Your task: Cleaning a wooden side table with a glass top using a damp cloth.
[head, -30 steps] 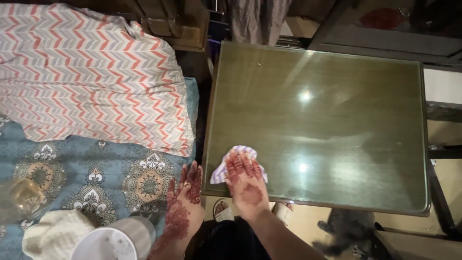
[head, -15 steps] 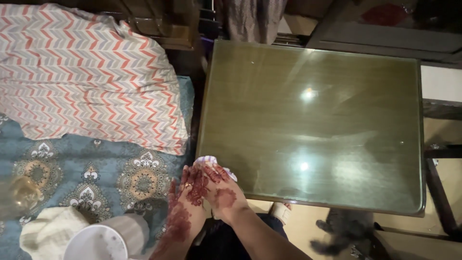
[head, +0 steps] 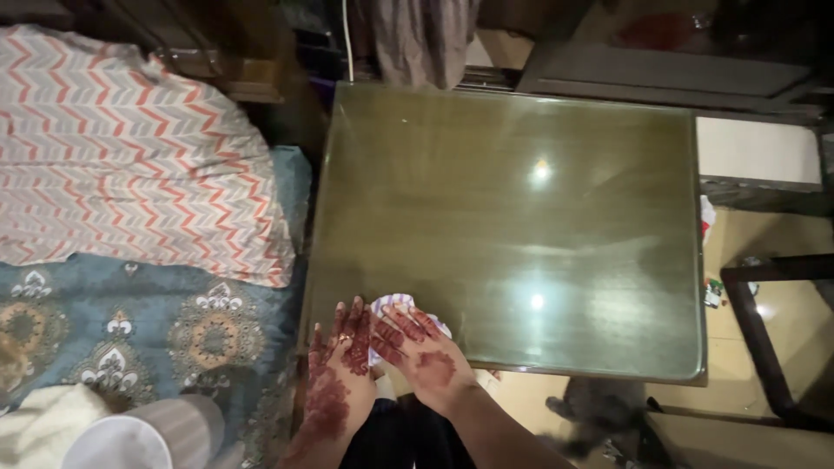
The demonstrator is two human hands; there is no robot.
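Cloth (head: pixel 401 306) | right hand (head: pixel 423 350) flat, pressing it | left hand (head: pixel 340 360) spread, touching table (head: pixel 521 217) edge

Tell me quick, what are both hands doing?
Left hand: open, fingers spread flat at the glass table edge, holding nothing.
Right hand: open, palm pressing the small cloth onto the table.

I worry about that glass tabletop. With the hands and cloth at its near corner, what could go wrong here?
The right hand presses the striped cloth at the very edge of the glass-topped table, so it might slip off over the rim. The left hand sits close beside it and could get bumped. A dark furry animal near the feet could be stepped on.
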